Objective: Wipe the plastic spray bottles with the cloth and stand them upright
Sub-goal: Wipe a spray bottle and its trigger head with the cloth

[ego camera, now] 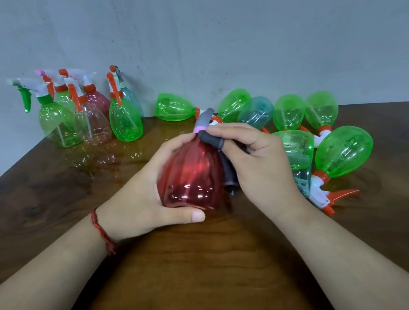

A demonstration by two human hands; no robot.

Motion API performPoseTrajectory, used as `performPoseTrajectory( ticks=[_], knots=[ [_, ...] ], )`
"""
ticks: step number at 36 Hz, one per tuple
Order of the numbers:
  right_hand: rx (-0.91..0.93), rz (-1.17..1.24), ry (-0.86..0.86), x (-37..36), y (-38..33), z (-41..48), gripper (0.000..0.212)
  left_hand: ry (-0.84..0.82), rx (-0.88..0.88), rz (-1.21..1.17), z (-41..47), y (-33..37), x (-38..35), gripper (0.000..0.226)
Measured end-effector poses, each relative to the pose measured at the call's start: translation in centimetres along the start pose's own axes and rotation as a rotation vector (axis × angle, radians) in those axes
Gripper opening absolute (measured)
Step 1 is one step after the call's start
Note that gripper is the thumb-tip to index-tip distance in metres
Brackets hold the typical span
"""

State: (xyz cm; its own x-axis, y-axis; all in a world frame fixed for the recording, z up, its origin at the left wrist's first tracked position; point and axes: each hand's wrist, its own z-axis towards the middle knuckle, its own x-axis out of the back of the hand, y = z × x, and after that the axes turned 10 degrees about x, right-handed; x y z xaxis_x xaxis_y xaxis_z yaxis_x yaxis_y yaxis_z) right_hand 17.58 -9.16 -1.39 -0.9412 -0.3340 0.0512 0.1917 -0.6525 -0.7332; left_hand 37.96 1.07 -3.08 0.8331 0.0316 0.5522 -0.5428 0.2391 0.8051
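Observation:
My left hand (143, 199) grips a red transparent spray bottle (192, 176) above the middle of the table, its base turned toward me and its neck pointing away. My right hand (259, 164) holds a grey cloth (212, 140), with a cloth-wrapped finger pressed against the bottle's neck by its pink collar. Several bottles stand upright at the far left, among them a green one (125, 119). Several more lie on their sides at the far right, such as the green bottle (343, 156).
The dark wooden table (190, 263) meets a grey wall (208, 32) at its far edge. Its left edge runs diagonally from the upright bottles toward me. An orange trigger (342, 193) of a lying bottle sticks out just right of my right wrist.

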Motion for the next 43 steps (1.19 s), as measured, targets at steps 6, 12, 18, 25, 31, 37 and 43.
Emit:
performPoseTrajectory(
  ticks=[6, 12, 18, 25, 31, 37, 43],
  knots=[
    [0.078, -0.174, -0.059, 0.0, 0.4, -0.3, 0.032, 0.013, 0.035, 0.037, 0.9, 0.0, -0.2, 0.12],
    [0.265, -0.313, -0.176, -0.4, -0.1, -1.1, 0.035, 0.239, 0.033, 0.126, 1.1, 0.1, 0.1, 0.117],
    [0.401, -0.372, -0.312, -0.8, -0.4, -1.8, 0.032, 0.401, 0.067, 0.043, 1.5, -0.4, 1.5, 0.116],
    [0.384, -0.398, -0.201, -1.1, -0.1, -2.0, 0.031, 0.326, 0.07, 0.065, 1.2, 0.1, 1.2, 0.116],
    [0.126, -0.223, -0.051, -0.6, 0.3, -1.0, 0.036, 0.151, 0.0, 0.084, 0.8, 0.7, 0.0, 0.119],
    [-0.137, 0.11, 0.017, 0.1, -0.4, 0.0, 0.03, 0.037, -0.008, -0.083, 0.7, 1.5, -0.6, 0.122],
    [-0.066, -0.043, 0.018, 0.0, 0.0, 0.1, 0.032, 0.084, -0.001, 0.094, 0.9, 1.1, 0.0, 0.12]
  ],
)
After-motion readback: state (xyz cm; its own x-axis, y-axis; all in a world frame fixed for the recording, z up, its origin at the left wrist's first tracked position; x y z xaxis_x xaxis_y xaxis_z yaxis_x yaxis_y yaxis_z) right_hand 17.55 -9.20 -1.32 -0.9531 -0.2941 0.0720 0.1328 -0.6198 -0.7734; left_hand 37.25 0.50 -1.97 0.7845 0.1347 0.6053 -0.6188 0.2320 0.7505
